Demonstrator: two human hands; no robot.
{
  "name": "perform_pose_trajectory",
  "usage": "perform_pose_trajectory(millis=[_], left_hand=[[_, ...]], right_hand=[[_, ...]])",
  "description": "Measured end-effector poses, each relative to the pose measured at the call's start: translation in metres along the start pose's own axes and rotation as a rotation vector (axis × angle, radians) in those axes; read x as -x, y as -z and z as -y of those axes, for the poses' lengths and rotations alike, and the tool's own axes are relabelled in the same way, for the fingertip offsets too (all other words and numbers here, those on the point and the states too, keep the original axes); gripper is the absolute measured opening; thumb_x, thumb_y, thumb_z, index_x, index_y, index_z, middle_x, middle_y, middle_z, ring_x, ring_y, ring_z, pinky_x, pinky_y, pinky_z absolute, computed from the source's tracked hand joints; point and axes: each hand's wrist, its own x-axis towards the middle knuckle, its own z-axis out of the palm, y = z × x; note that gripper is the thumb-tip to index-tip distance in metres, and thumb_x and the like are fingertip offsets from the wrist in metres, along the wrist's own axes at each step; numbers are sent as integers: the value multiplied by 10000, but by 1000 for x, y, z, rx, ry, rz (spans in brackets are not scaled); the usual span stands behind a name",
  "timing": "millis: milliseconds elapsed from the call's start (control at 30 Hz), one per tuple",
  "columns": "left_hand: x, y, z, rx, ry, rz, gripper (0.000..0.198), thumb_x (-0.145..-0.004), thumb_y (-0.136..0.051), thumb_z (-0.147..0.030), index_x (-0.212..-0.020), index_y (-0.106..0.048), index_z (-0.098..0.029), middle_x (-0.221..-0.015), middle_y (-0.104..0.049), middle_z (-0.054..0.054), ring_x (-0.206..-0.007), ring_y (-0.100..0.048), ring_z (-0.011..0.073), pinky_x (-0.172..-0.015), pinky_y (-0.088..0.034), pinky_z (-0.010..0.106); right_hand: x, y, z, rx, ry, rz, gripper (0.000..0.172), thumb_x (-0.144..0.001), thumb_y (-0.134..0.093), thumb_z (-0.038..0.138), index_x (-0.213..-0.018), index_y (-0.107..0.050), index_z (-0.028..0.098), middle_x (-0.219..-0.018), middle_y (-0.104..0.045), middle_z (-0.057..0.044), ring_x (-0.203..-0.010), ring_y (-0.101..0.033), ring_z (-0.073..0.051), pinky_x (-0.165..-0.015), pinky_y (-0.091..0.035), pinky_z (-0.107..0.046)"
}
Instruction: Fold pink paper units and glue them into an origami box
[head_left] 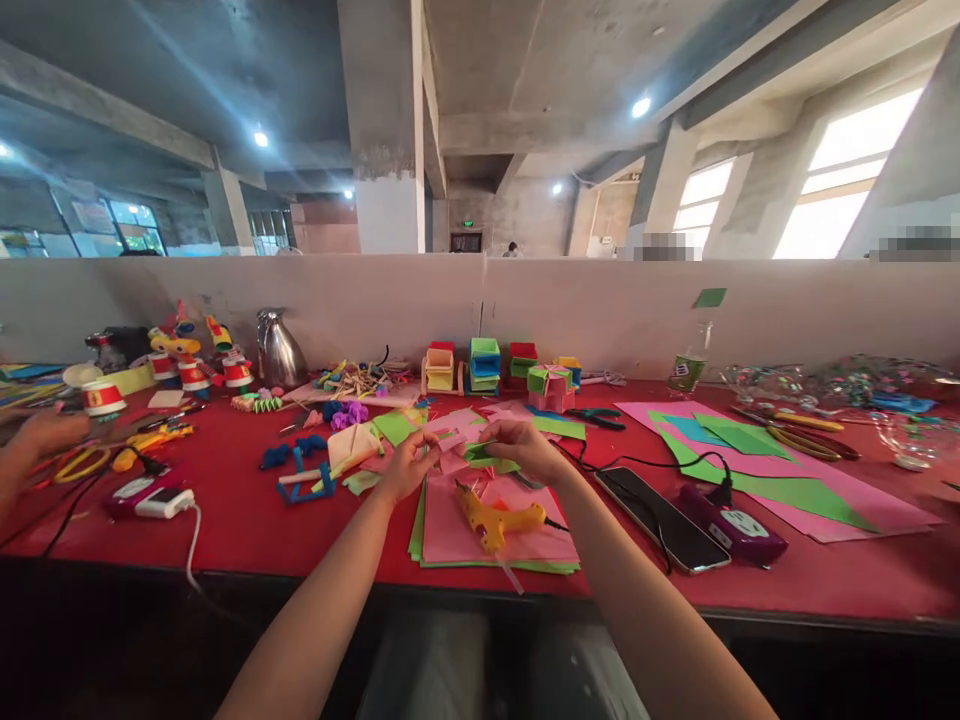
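My left hand (409,466) is closed, thumb and fingers pinching a small pink paper piece (450,443). To its right, my right hand (526,449) is closed on a folded green paper piece (491,457). Both hands are raised just above the far edge of a stack of pink and green paper sheets (442,535). A yellow hot glue gun (499,520) lies on that stack between my forearms, with a clear glue stick poking out of it. Pink and green paper scraps (397,426) lie beyond and beside my left hand.
Behind stand several coloured paper box models (484,365) and a steel jug (279,348). Right lie pliers (600,417), a phone (660,520), a purple power socket (739,525), scissors (802,442) and large paper sheets (795,500). Another person's hand (49,435) is at far left.
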Motion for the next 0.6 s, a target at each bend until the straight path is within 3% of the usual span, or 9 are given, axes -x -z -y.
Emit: perform_pose_trajectory(millis=[133, 267, 433, 600], left_hand=[[0, -7, -4, 10, -8, -40, 282, -871, -520, -303, -1100, -540, -141, -1085, -578, 76, -917, -588, 193, -777, -500, 393], [1, -10, -7, 36, -48, -39, 252, -870, -518, -307, -1047, -557, -132, -1040, -591, 69, -882, -592, 181, -760, -499, 380], [8, -8, -21, 46, -141, -85, 83, -835, -517, -240, -854, -568, -176, -979, -600, 54, -1085, -507, 207, -961, -366, 384], [22, -7, -41, -26, -197, -93, 69, -814, -529, -260, -813, -566, -203, -937, -614, 47, -1111, -489, 221, -1006, -292, 392]], right_hand=[[-1, -21, 6, -163, -4, 24, 231, -881, -528, 290, -1047, -564, 135, -1000, -606, -50, -821, -607, -155, -706, -516, -341], [11, -32, 9, -290, -22, -124, 172, -848, -572, 281, -916, -594, 125, -845, -621, -14, -715, -596, -125, -666, -497, -304], [33, -37, 20, -407, -73, -292, 187, -667, -710, 292, -750, -651, 135, -680, -644, 5, -630, -584, -123, -674, -445, -287], [48, -42, 35, -455, -98, -340, 213, -617, -729, 293, -749, -653, 144, -663, -650, -1, -593, -582, -126, -614, -441, -281]])
